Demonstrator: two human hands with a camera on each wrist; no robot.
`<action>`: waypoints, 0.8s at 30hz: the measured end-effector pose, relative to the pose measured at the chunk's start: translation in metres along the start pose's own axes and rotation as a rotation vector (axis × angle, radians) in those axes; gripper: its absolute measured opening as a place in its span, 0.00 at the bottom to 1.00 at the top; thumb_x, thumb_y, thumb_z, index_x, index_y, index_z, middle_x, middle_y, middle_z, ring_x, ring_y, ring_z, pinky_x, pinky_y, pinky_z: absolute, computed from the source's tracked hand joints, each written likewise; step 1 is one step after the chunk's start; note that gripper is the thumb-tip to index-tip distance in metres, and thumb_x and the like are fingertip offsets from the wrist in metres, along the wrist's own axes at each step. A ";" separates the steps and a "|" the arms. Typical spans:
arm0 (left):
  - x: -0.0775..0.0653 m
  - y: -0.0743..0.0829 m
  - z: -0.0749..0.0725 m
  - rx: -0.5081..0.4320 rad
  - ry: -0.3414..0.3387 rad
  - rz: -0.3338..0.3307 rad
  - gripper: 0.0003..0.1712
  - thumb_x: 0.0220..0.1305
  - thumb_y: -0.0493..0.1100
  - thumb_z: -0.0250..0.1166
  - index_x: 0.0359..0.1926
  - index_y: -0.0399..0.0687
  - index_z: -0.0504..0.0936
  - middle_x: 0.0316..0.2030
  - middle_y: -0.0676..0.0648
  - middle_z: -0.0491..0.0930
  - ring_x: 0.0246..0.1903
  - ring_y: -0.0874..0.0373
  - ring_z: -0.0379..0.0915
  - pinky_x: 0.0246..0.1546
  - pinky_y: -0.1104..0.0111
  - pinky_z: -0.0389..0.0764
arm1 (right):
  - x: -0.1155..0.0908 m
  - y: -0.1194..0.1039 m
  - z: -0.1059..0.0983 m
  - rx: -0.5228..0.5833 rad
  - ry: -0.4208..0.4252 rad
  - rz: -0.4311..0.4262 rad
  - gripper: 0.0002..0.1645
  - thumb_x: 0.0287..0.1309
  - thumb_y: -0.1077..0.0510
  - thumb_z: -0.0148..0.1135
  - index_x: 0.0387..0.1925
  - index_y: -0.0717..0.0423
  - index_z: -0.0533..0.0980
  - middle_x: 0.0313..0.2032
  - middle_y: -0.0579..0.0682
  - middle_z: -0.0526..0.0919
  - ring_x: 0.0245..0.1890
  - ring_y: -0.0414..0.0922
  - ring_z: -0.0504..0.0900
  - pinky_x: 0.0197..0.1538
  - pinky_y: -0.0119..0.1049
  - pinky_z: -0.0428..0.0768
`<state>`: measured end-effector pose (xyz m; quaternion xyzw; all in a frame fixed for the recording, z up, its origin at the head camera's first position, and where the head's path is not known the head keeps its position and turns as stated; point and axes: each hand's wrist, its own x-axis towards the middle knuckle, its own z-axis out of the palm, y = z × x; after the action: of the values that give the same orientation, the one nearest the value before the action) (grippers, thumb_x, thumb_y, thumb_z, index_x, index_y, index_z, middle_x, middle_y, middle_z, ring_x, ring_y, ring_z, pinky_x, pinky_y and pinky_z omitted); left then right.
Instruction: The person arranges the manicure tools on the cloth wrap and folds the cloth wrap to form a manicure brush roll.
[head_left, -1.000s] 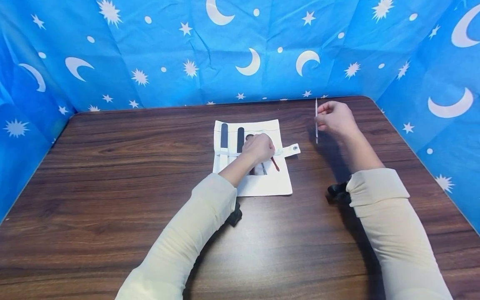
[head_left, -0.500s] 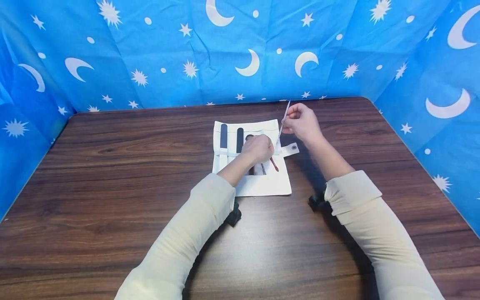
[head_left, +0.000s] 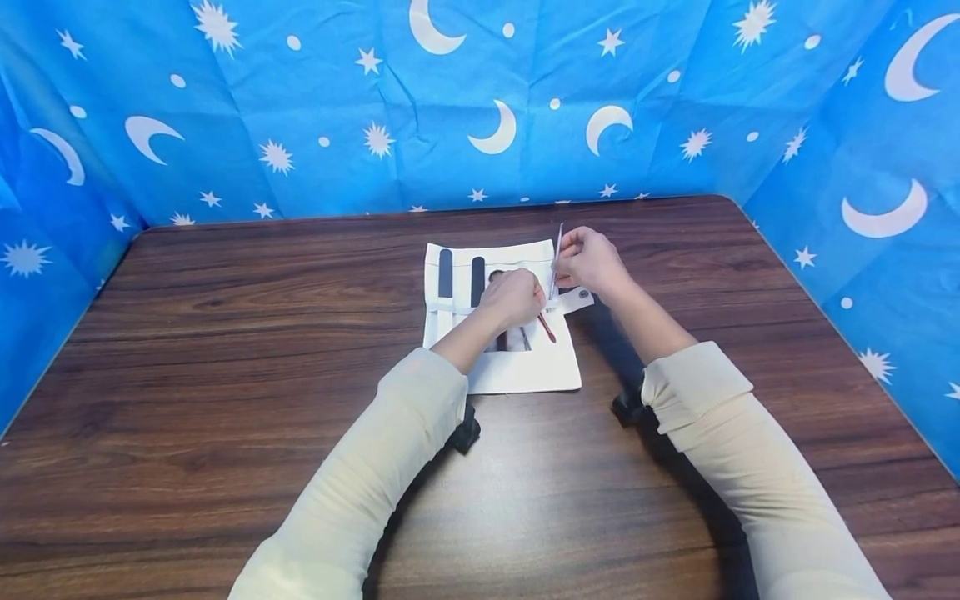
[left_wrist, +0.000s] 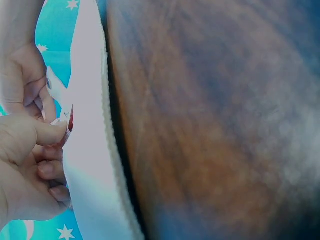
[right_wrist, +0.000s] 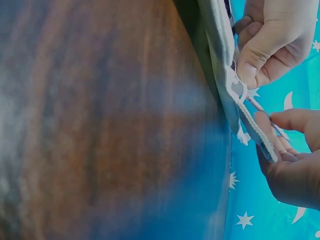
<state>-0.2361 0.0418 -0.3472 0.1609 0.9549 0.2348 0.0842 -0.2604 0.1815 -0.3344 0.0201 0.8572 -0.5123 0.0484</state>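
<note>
Right grip point(head_left: 591, 264) pinches slim stick point(head_left: 559, 245); left grip point(head_left: 514, 297) pinches white band point(right_wrist: 244, 92), whose gap shows clearly only from right wrist.

Lettering, labels, numbers — none can be read.

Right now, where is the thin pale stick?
Head view, right of centre: the right hand pinches the stick at the right edge of the flat white pouch, near its snap tab.

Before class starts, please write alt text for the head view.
The right hand holds a thin tool at the edge of a white case; the left hand pinches its band. Behind the brown table hangs a blue curtain.
</note>
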 end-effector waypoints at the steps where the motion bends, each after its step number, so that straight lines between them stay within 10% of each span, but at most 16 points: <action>1: 0.000 0.000 0.000 0.002 0.002 0.000 0.09 0.60 0.38 0.58 0.25 0.51 0.80 0.26 0.54 0.77 0.29 0.58 0.70 0.29 0.69 0.69 | 0.000 0.000 0.000 -0.019 -0.021 0.006 0.20 0.54 0.71 0.55 0.49 0.67 0.64 0.32 0.57 0.74 0.22 0.42 0.79 0.32 0.36 0.80; 11: 0.002 0.001 0.002 0.031 0.011 0.004 0.14 0.60 0.39 0.56 0.18 0.50 0.74 0.19 0.52 0.72 0.25 0.57 0.68 0.23 0.70 0.66 | -0.002 0.004 0.001 -0.086 -0.274 0.050 0.33 0.51 0.75 0.54 0.59 0.68 0.55 0.30 0.54 0.68 0.24 0.43 0.74 0.33 0.34 0.79; 24: 0.002 0.001 0.002 0.035 -0.005 -0.006 0.10 0.59 0.38 0.56 0.22 0.50 0.76 0.22 0.53 0.74 0.25 0.58 0.68 0.22 0.70 0.66 | 0.001 0.005 0.003 -0.068 -0.207 0.072 0.10 0.64 0.65 0.45 0.43 0.68 0.67 0.22 0.55 0.74 0.18 0.40 0.74 0.24 0.30 0.77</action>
<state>-0.2368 0.0445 -0.3488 0.1598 0.9592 0.2176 0.0846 -0.2612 0.1812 -0.3400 -0.0038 0.8632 -0.4802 0.1555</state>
